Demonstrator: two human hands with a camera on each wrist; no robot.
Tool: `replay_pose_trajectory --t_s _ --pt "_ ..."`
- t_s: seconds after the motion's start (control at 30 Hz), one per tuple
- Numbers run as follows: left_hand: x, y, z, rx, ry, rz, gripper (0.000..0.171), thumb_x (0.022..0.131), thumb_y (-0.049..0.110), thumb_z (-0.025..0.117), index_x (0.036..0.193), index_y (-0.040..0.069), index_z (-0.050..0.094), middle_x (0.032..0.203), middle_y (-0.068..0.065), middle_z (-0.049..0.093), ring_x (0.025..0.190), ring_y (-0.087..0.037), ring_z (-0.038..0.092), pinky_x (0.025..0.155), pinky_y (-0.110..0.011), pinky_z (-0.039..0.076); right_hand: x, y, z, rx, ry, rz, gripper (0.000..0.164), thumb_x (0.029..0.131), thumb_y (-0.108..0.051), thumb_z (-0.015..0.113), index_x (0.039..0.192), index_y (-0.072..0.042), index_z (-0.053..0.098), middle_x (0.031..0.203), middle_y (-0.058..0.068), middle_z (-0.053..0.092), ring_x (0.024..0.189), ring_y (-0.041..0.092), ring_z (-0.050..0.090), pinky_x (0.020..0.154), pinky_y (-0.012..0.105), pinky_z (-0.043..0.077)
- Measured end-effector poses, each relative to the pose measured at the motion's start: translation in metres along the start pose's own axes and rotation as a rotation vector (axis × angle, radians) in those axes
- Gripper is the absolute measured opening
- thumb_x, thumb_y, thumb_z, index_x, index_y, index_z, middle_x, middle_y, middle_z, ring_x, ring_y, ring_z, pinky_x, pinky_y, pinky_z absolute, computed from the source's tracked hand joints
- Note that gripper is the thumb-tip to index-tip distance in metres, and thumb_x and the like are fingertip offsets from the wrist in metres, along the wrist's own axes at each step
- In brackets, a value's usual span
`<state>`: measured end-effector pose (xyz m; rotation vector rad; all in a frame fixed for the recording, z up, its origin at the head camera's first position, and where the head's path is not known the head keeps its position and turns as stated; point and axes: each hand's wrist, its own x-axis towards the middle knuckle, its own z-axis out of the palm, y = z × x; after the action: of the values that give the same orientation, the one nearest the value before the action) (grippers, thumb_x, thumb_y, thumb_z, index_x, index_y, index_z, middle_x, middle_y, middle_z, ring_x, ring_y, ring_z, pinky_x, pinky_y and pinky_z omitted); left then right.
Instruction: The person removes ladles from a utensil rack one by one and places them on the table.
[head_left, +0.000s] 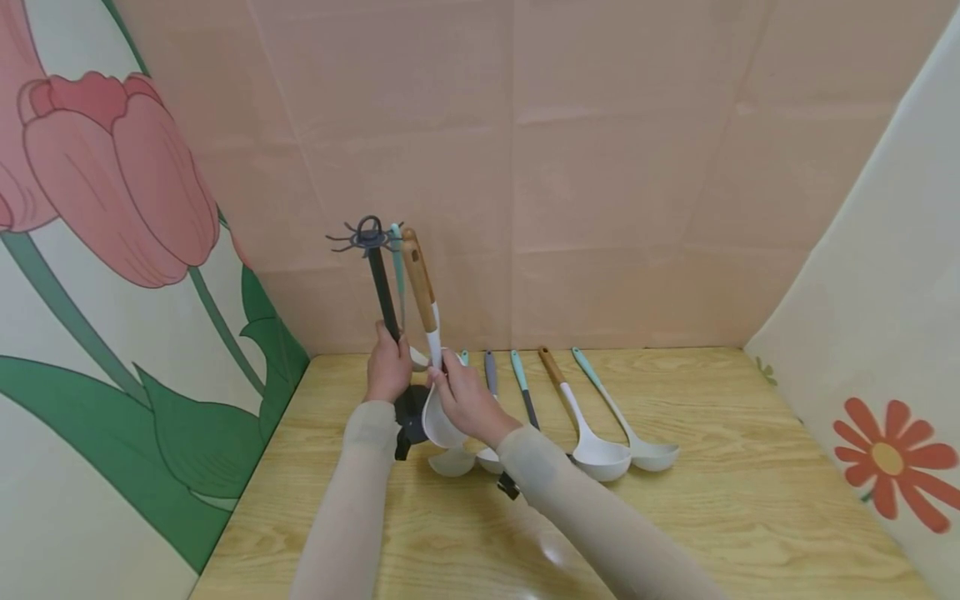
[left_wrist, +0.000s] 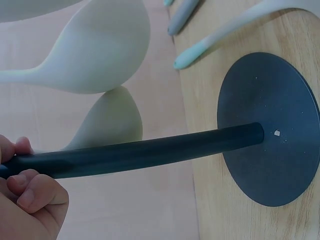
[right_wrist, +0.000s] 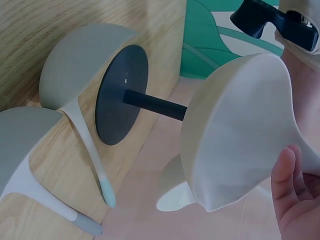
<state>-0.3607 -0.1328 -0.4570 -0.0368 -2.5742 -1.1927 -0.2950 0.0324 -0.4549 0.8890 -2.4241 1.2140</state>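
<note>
My left hand (head_left: 387, 367) grips the black pole (head_left: 384, 292) of a utensil stand with a ring of hooks at its top. The stand's round base (left_wrist: 270, 170) is on the table. In my right hand (head_left: 472, 396) is a white ladle (right_wrist: 240, 130), pinched at its neck, bowl down. Its wooden handle (head_left: 417, 271) rises up to the hooks; I cannot tell if it is hooked on. Behind it, a second wooden handle and a teal-handled ladle (head_left: 397, 258) stand upright beside the pole. A smaller ladle bowl (left_wrist: 112, 122) shows behind the pole in the left wrist view.
Several ladles lie in a row on the wood-grain table (head_left: 720, 533). Among them are a white ladle with wooden handle (head_left: 600, 457) and a pale teal-handled ladle (head_left: 654, 456). A pink back wall (head_left: 600, 208) and flower-printed side walls (head_left: 885, 333) enclose the table.
</note>
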Motion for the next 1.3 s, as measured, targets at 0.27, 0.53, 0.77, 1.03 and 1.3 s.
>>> replay_pose_trajectory --t_s 0.27,0.53,0.77,1.03,1.3 --pt "0.000 0.001 -0.001 -0.007 -0.001 -0.005 0.031 0.107 0.022 0.039 0.133 0.005 0.034 0.100 -0.024 0.062 0.087 -0.040 0.062 0.078 -0.053 0.049 -0.003 0.002 -0.002 0.010 0.035 -0.018 0.016 0.109 -0.021 0.039 0.109 -0.009 0.049 0.095 0.010 0.065 0.084 0.016 0.062 0.079 0.037 0.051" --pt "0.000 0.001 -0.001 0.001 0.015 0.009 0.030 0.107 0.021 0.040 0.131 0.004 0.035 0.101 -0.025 0.063 0.090 -0.043 0.063 0.081 -0.055 0.048 -0.006 0.006 -0.003 -0.002 0.045 -0.016 0.016 0.109 -0.019 0.039 0.110 -0.007 0.050 0.096 0.012 0.068 0.087 0.019 0.065 0.078 0.038 0.052" --pt "-0.001 0.001 -0.001 0.003 0.008 0.008 0.031 0.107 0.022 0.040 0.132 0.004 0.035 0.101 -0.026 0.062 0.090 -0.042 0.062 0.082 -0.055 0.047 -0.011 0.012 -0.004 -0.009 0.065 -0.010 0.018 0.109 -0.020 0.039 0.105 -0.007 0.050 0.094 0.011 0.069 0.086 0.020 0.065 0.076 0.038 0.052" --pt "-0.001 0.001 -0.001 -0.007 -0.008 -0.003 0.034 0.107 0.021 0.040 0.136 0.004 0.032 0.100 -0.023 0.061 0.088 -0.039 0.061 0.080 -0.052 0.048 -0.018 0.020 -0.005 -0.012 0.077 0.024 0.017 0.109 -0.021 0.040 0.104 -0.009 0.051 0.093 0.008 0.068 0.084 0.017 0.063 0.075 0.035 0.051" --pt "0.000 0.000 -0.001 -0.020 -0.015 -0.005 0.033 0.107 0.021 0.040 0.136 0.005 0.033 0.103 -0.022 0.061 0.090 -0.039 0.061 0.082 -0.053 0.048 -0.026 0.028 -0.009 -0.030 0.082 0.036 0.015 0.108 -0.019 0.041 0.106 -0.009 0.052 0.090 0.002 0.066 0.074 0.014 0.058 0.069 0.031 0.048"
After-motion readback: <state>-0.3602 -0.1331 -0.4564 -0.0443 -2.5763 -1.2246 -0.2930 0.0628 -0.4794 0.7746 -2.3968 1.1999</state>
